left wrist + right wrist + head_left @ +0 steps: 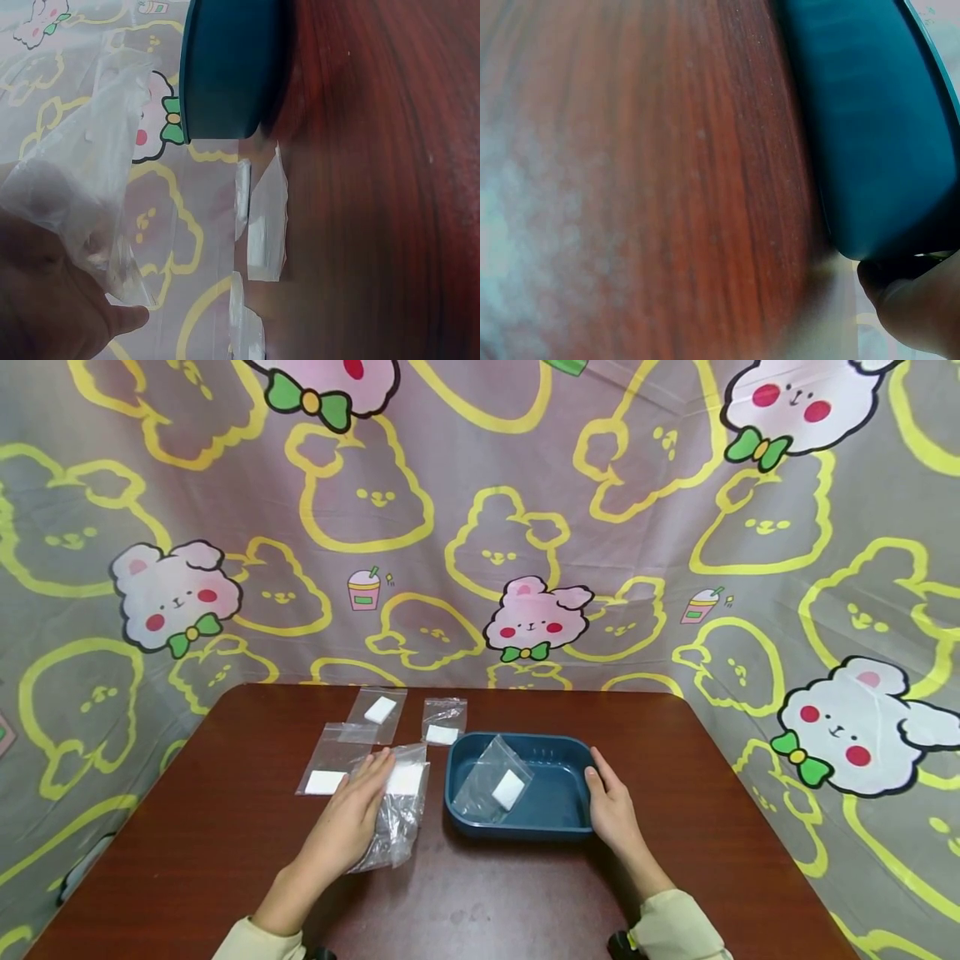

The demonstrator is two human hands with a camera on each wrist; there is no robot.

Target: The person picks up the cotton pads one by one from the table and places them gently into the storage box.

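Note:
My left hand (347,818) holds a clear plastic bag (399,822) with a white block in it, just left of the blue basin (558,789). In the left wrist view this crinkled bag (90,150) is raised off the table, with the thumb below it and most fingers hidden. My right hand (617,806) grips the basin's right end, thumb over the rim and fingers along the outside. Inside the basin, toward its left, lies a small zip bag (480,785) with a white block. The right wrist view shows the basin's side wall (885,127) close to the thumb.
Three more clear bags with white blocks lie on the brown table (517,902): a left bag (330,760), a back bag (378,708) and a small bag (444,718) behind the basin. A patterned curtain (450,527) stands behind the table.

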